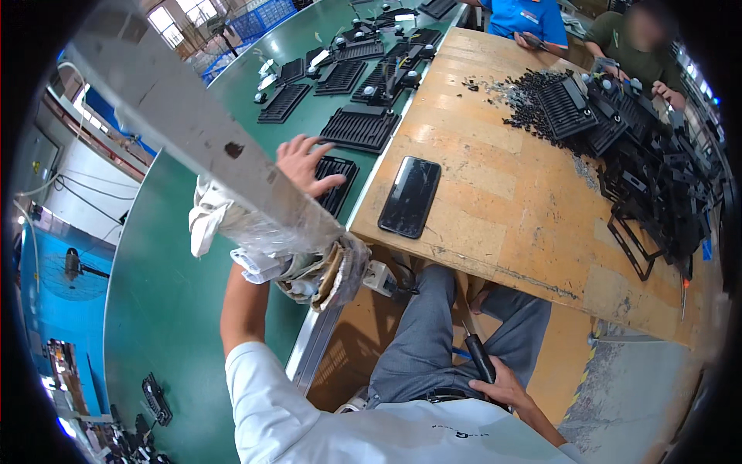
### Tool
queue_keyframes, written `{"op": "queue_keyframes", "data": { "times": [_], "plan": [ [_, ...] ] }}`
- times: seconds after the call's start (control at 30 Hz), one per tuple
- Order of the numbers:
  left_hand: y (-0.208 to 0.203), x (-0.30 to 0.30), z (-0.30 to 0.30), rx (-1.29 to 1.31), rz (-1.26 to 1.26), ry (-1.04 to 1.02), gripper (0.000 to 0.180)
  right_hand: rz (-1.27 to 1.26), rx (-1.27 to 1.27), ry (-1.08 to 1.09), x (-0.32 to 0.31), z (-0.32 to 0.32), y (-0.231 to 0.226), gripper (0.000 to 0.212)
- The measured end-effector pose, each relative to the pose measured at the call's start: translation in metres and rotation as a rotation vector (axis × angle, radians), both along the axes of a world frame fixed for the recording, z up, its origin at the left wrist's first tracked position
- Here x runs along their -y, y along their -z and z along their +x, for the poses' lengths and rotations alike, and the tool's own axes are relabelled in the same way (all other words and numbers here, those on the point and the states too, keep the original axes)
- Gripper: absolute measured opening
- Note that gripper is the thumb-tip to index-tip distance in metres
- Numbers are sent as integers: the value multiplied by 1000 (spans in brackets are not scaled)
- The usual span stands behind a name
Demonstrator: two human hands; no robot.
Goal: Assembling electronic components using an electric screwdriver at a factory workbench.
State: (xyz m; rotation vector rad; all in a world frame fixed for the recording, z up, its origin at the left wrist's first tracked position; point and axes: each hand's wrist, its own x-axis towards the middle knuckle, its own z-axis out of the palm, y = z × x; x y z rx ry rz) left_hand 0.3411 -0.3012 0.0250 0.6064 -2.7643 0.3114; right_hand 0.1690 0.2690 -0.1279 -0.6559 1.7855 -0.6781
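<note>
My left hand [307, 165] reaches past a grey post [185, 116] over the green surface. Its fingers are spread, and they are at the edge of a black ribbed plastic part [338, 184]; whether they touch it I cannot tell. Low in front of my lap, my right hand [506, 385] is closed round the black handle of a screwdriver [480, 357], its slim metal shaft pointing away from me. A larger black ribbed part [362, 128] lies just beyond my left hand.
A black phone [410, 196] lies on the wooden table [479, 224]. Loose screws [533, 100] and a heap of black parts and frames [657, 185] cover its right side. Two people sit at the far side. Plastic wrap and cloth [294, 255] surround the post's lower end.
</note>
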Motion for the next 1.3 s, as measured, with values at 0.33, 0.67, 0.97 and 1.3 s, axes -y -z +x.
{"op": "queue_keyframes", "data": {
  "times": [0.33, 0.67, 0.97, 1.3],
  "plan": [
    [46, -13, 131, -662, 1322, -14, 62, 16, 9, -127, 30, 5, -15, 81],
    [-23, -153, 445, 654, 189, -1683, 50, -8, 21, -299, 40, -7, 6, 79],
    [-32, -226, 279, -764, 546, -561, 21, -136, 58, -365, 34, -11, 43, 85],
    [-27, -177, -153, -795, 889, -45, 28, -238, 87, -126, 1, -17, 35, 80]
  ]
}}
